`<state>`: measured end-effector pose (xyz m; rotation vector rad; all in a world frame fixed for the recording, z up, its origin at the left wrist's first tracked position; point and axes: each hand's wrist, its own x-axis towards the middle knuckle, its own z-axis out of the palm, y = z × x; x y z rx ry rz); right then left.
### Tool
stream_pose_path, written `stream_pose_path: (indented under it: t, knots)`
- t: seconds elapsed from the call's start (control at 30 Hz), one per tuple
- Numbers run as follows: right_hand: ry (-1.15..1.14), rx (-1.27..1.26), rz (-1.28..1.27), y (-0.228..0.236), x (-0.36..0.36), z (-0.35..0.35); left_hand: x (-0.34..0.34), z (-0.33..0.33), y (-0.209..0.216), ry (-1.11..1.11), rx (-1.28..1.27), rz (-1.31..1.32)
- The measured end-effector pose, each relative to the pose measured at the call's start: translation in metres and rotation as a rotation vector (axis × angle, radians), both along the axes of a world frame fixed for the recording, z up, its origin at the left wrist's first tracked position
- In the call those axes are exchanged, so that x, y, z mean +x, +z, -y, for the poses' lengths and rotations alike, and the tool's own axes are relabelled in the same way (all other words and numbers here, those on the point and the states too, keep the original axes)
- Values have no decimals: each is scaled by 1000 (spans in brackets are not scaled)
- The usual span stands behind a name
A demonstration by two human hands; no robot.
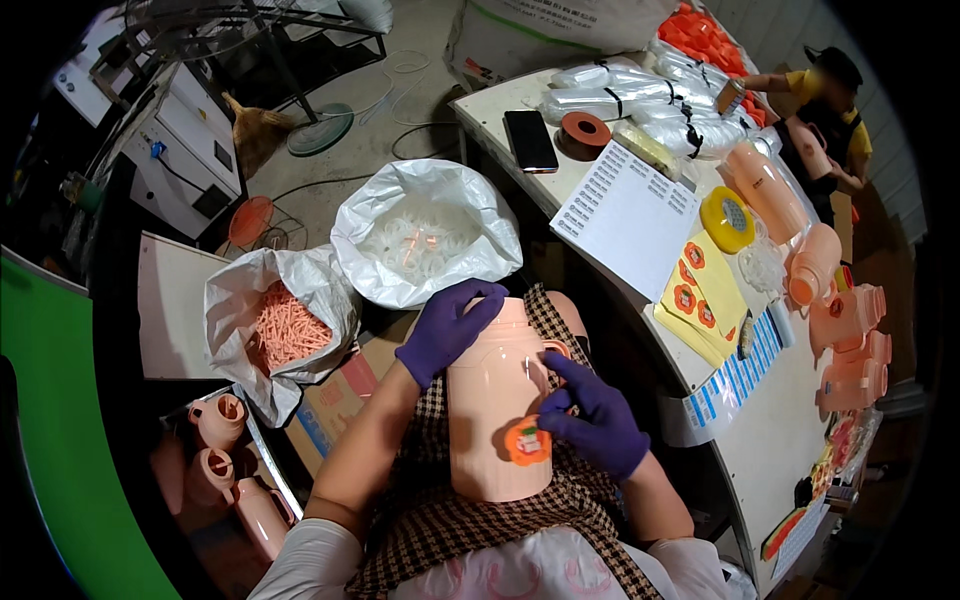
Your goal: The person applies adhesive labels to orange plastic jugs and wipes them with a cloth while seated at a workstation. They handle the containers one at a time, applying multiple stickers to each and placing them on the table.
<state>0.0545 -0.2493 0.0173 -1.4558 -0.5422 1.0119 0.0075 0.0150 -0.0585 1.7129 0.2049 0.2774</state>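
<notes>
A peach plastic jug body [487,400] stands upright on my lap, its ringed neck at the far end and a handle on its right side. My left hand [450,330], in a purple glove, is closed on the left of the neck. My right hand [597,415], gloved alike, pinches the edge of an orange flower-shaped sticker [527,441] over the lower right of the jug. Whether the sticker touches the wall I cannot tell. More such stickers lie on a yellow sheet [705,298] on the table to the right.
Beyond my lap stand a white bag [470,278] of clear rings and another bag [222,310] of peach strips. A box [272,450] of peach jugs is at lower left. The table [735,440] holds a phone [530,140], tape [727,219] and jugs. A co-worker [830,120] works far right.
</notes>
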Motion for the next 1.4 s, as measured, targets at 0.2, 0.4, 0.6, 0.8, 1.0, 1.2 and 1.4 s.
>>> stream_pose_path:
  t: [0.2,0.4,0.6,0.8,1.0,1.2,1.4]
  knots:
    - [69,-14,55,-2,-4,-19,-6,5,10,30,-1,-10]
    - [147,-123,295,9,-7,-30,-8,4,1,43,-5,58]
    - [-213,-34,1193,-24,-15,-26,-9,-6,0,-2,129,19]
    - [409,45,1358,-34,-33,-1,-3,-6,4,19,209,-9]
    - [-260,-231,1105,-31,25,52,-12,32,115,112,1064,-86]
    - [-845,-679,1472,-40,160,156,74,54,56,-271,1283,-820]
    - [-872,-1093,824,-113,263,288,71,61,58,-185,1063,-511]
